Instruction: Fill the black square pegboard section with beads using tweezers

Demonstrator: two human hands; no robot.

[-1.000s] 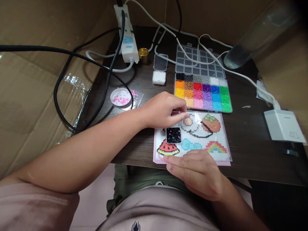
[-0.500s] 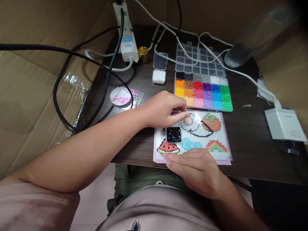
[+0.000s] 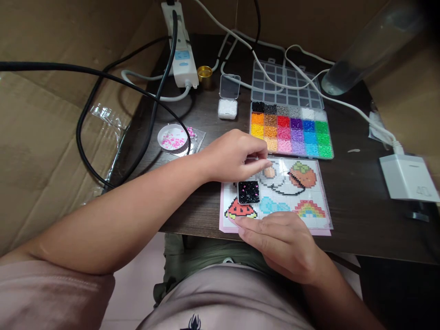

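Observation:
My left hand (image 3: 237,156) hovers over the upper part of the pattern sheet (image 3: 290,222), thumb and index finger closed in a pinch. Whatever is between those fingertips is too small to make out. Below it a small clear box of black beads (image 3: 248,192), with a few pink ones mixed in, sits on the sheet. A clear pegboard (image 3: 319,183) covers the printed egg, persimmon, cloud, rainbow and watermelon, and a curved line of black beads (image 3: 292,192) lies on it. My right hand (image 3: 285,243) rests with fingers stretched out along the sheet's near edge, by the watermelon (image 3: 240,209).
Behind the sheet is an open bead case (image 3: 292,130) with many colours. A small box of white beads (image 3: 227,109), a white dish of pink beads (image 3: 172,137) and a gold cup (image 3: 205,77) stand further left. Cables, a power strip (image 3: 184,59) and a charger (image 3: 407,176) surround the area.

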